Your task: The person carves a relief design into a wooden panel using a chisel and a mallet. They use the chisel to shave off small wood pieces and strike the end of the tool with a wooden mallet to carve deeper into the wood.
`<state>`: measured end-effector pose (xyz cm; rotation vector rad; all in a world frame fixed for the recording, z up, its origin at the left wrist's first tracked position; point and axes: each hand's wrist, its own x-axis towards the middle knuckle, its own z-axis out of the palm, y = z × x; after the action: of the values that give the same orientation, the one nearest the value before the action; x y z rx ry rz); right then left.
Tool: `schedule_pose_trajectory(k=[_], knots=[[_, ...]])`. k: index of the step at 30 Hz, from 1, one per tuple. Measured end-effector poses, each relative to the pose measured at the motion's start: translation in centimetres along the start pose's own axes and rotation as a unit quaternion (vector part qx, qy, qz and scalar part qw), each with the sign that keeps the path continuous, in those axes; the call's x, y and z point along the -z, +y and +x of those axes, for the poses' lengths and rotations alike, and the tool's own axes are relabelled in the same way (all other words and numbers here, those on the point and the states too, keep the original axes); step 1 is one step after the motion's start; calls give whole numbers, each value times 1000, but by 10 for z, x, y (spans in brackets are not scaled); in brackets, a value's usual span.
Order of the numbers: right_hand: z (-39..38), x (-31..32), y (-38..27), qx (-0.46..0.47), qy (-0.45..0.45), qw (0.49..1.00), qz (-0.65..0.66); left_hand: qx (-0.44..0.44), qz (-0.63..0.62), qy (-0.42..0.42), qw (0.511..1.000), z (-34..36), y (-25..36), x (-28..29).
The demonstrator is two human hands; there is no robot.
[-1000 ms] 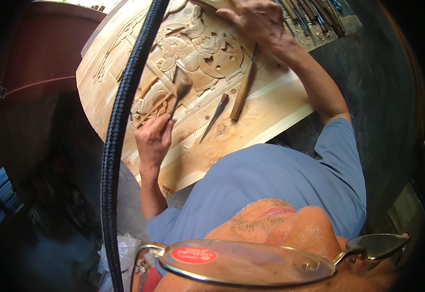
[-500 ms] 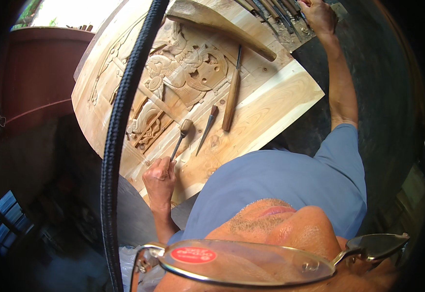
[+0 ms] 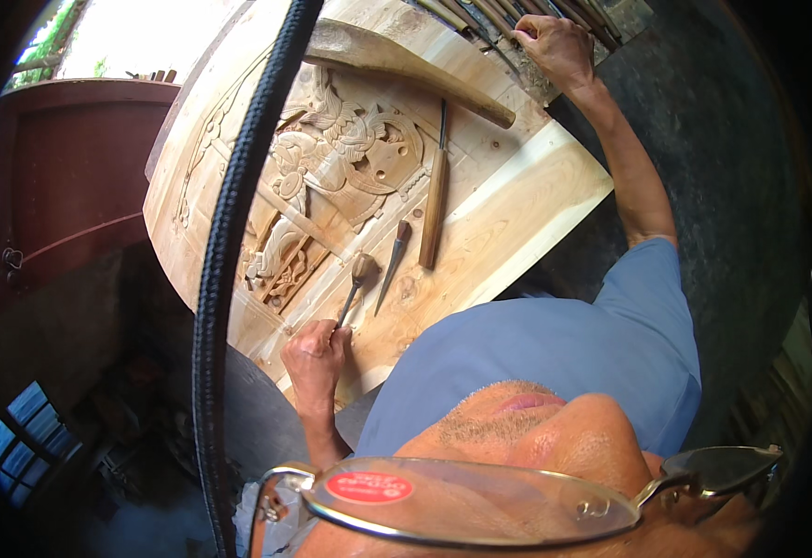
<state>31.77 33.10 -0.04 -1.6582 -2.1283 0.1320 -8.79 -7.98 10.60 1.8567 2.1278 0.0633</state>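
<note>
My left hand (image 3: pixel 315 361) is closed around the metal shank of a carving chisel (image 3: pixel 362 269), whose short wooden handle points up and away. That hand rests by the near left edge of a carved wooden panel (image 3: pixel 508 219). Stretched out to the far right, my right hand (image 3: pixel 560 51) hovers at a row of wood-handled carving tools (image 3: pixel 457 13). Its fingers are bent and pinched together; whatever they hold cannot be made out. On the panel lie a long-handled chisel (image 3: pixel 434 206) and a short pointed tool (image 3: pixel 394 260).
A wooden mallet (image 3: pixel 410 73) lies across the panel's far part, over the relief carving (image 3: pixel 350 153). A reddish-brown wooden shutter (image 3: pixel 90 153) stands at the left. A black braided cord (image 3: pixel 229 251) crosses the view. Dark table surface (image 3: pixel 712 167) extends on the right.
My right hand has moved left along the row of tools, its fingers still bent. My left hand keeps its hold on the chisel. The whole view has shifted slightly.
</note>
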Motion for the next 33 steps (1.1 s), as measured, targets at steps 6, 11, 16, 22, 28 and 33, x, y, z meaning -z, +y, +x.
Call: schedule_pose_trajectory(k=[6, 11, 16, 22, 28, 33], knots=[[2, -1, 4, -11, 7, 1000, -10, 4, 3, -5, 1000, 4, 1, 3], [-1, 2, 2, -27, 19, 999, 4, 7, 30, -19, 999, 6, -1, 4], [-3, 19, 12, -83, 48, 995, -6, 15, 23, -14, 1000, 7, -3, 5], [-8, 47, 29, -144, 117, 982, 36, 64, 34, 64, 995, 16, -17, 12], [-8, -1, 130, 87, 171, 977, -95, 74, -2, 195, 978, 24, -71, -1], [5, -27, 146, 269, 182, 938, -122, 91, -48, 262, 959, 27, -100, -26]])
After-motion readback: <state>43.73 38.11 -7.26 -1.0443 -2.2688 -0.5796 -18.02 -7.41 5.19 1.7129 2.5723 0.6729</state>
